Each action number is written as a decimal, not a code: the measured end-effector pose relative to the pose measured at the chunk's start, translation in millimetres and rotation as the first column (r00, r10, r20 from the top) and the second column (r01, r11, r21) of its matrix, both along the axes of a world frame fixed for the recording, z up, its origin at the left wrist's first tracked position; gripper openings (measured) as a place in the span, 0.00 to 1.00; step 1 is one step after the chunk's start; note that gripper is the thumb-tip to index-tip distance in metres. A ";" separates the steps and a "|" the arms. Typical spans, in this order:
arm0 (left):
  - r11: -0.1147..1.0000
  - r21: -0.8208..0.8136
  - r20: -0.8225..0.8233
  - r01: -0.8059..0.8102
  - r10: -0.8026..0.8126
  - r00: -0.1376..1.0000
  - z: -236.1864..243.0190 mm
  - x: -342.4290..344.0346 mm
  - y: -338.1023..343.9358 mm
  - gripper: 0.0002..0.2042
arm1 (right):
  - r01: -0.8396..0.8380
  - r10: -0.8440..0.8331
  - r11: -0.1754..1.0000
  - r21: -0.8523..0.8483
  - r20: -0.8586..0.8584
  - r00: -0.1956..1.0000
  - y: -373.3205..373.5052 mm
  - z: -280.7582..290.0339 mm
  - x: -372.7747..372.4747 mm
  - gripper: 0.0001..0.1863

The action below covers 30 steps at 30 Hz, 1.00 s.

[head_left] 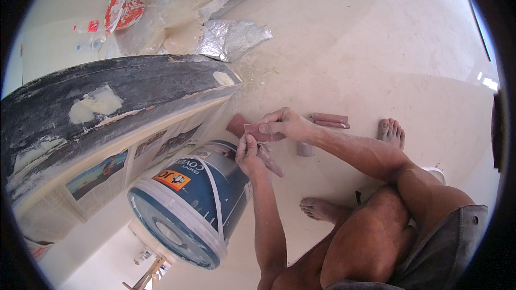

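Apparently, in the head view, the step in hand is working a reddish-brown strip (255, 130) near the blue bucket (201, 196); the next move likely calls for steady tension. Left hand (248, 154) and right hand (288, 124) pinch it, fingers narrow. Its long axis runs left to right, dipping slightly rightward; its left end points toward the newspaper-covered panel (137, 156).

The sandpaper (255, 131) is dull red-brown; the bucket (196, 200), dark blue with an orange label (172, 180) and white handle (214, 190). Left, cream blotches (95, 105) mark the dark-grey board (156, 73); the far tub (124, 11) is red-and-white.
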<state>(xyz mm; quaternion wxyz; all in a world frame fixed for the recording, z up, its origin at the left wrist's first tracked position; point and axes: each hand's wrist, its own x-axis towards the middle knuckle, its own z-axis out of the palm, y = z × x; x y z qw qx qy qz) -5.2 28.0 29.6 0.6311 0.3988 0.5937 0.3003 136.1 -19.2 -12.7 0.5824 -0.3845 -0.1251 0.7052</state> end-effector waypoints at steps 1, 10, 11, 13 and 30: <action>1.000 0.011 -0.004 0.003 -0.003 1.000 -0.3 0.6 0.4 0.11 | -0.003 0.003 1.000 0.000 -0.010 1.000 -0.3 1.1 1.7 0.19; 0.992 0.103 -0.272 0.070 -0.039 0.962 4.2 11.7 0.7 0.17 | 0.149 -0.149 0.987 -0.060 0.006 0.989 9.5 2.4 -4.3 0.19; 0.996 0.083 -0.254 0.041 -0.018 0.967 5.0 10.4 -1.2 0.17 | 0.193 -0.164 0.978 -0.084 0.269 0.949 16.1 -2.0 0.0 0.19; 0.998 0.054 -0.234 0.037 -0.024 0.972 3.0 3.8 -6.1 0.18 | 0.294 -0.137 0.951 -0.098 0.719 0.681 35.0 -15.2 15.3 0.18; 0.975 -0.101 -0.175 0.196 -0.211 0.962 -19.9 -21.7 -34.2 0.16 | 0.177 -0.218 0.966 0.190 0.964 0.152 105.9 -52.3 -8.8 0.25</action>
